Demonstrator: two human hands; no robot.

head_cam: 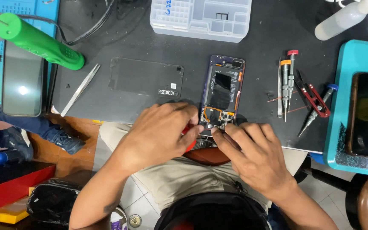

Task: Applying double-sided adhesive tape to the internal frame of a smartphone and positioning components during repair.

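Phone (221, 91), back off, lies at the surface's (252, 64) near edge, bottom end overhanging slightly. Left hand (160, 132) curled, pinching a red tool (189, 142) at the phone's lower-left corner. Right hand (252, 153) fingertips pressing the bottom edge. Back cover (145, 79) left, screwdrivers (288, 81) right, both well apart; room either side.

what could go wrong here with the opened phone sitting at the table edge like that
The opened phone lies with its lower end at the table edge, where both hands work; a slip of the left hand or right hand might push it off. The exposed orange cables near the fingertips could tear. Small parts could drop onto the floor.
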